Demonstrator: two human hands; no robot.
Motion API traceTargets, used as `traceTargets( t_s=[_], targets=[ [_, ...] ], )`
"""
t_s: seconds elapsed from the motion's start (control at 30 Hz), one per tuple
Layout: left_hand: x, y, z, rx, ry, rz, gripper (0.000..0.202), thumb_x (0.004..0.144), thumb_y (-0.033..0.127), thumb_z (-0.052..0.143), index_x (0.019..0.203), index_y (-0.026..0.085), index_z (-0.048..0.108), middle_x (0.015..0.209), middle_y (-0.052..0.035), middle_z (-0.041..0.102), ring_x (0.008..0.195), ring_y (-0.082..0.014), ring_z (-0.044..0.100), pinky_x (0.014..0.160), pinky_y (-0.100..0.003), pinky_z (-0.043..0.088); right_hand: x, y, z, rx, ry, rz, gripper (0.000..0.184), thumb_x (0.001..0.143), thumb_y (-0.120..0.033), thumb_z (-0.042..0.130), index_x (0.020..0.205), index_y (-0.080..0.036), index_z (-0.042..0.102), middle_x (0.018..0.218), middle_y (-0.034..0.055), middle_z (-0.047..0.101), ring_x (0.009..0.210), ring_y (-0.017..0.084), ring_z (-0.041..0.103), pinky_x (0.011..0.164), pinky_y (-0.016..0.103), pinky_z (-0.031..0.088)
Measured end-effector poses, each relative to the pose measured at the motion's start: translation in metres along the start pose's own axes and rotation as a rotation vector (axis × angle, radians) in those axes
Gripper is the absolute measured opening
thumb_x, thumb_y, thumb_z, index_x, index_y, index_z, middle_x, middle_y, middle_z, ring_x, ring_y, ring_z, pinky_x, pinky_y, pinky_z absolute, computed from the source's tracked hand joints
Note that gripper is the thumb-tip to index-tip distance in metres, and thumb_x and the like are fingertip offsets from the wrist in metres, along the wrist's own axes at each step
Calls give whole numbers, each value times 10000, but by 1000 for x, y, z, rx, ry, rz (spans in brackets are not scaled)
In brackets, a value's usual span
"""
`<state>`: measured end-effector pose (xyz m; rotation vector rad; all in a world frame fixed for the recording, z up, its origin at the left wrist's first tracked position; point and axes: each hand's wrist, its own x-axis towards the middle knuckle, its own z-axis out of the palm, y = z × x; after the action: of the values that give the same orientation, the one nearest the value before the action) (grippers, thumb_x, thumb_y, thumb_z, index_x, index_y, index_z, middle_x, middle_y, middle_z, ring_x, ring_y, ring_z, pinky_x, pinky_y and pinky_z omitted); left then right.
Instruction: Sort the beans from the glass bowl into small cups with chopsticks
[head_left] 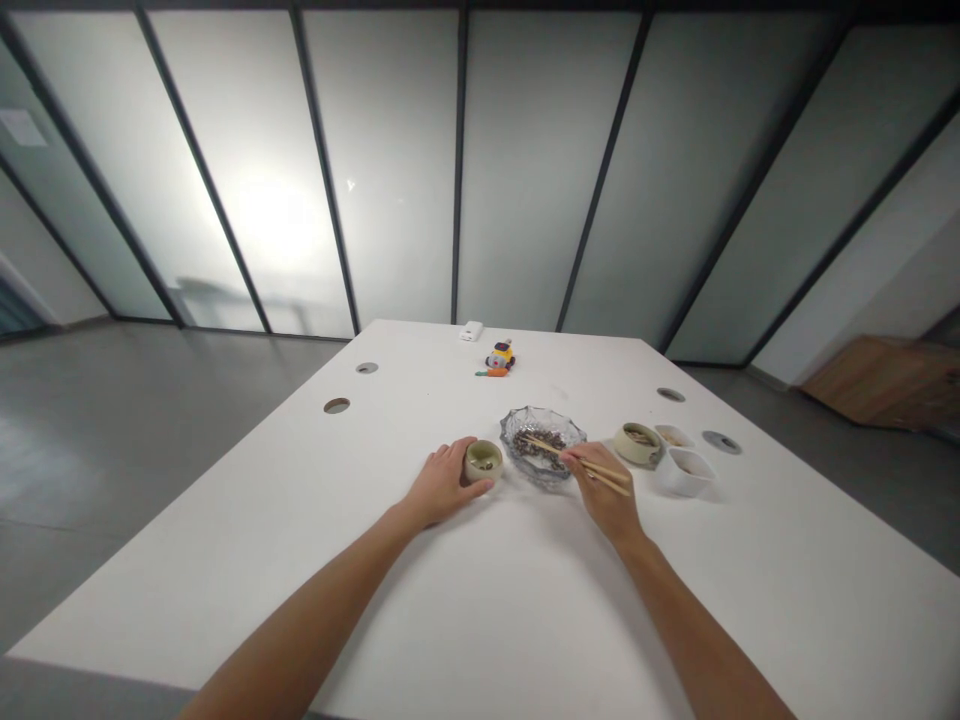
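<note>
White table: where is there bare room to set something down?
Bare patches on the table: between the left hand and the near left hole; between the left forearm and right forearm; between the toy carrot and the glass bowl. Crowded: the row from the small cup through that bowl, the chopsticks and the right hand to the green bowl and white containers.

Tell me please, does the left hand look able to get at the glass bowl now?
Probably not directly: the left hand is curled around the small cup, which stands between it and the glass bowl.
</note>
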<state>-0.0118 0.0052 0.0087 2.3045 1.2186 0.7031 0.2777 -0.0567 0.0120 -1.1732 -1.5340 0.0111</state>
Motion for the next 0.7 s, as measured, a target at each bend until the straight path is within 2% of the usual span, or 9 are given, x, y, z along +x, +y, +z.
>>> traceTargets(
  t_s=[0.47, 0.7],
  targets=[
    [1, 1, -2, 22, -33, -15, 662, 947, 518, 742, 1503, 222, 541, 1436, -148, 685, 1284, -395, 649, 1112, -552, 507, -1, 8, 0, 2, -44, 17, 448, 1029, -642, 646, 870, -250, 791, 893, 72, 761, 821, 248, 702, 778, 393, 587],
    [1, -1, -1, 13, -18, 0, 669, 940, 530, 755, 1510, 253, 540, 1439, -136, 690, 1300, -380, 651, 1128, -542, 503, 3, 5, -2, -27, 31, 21, 480, 1028, -654, 642, 865, -235, 809, 875, 84, 769, 815, 244, 709, 777, 392, 592]
  ],
)
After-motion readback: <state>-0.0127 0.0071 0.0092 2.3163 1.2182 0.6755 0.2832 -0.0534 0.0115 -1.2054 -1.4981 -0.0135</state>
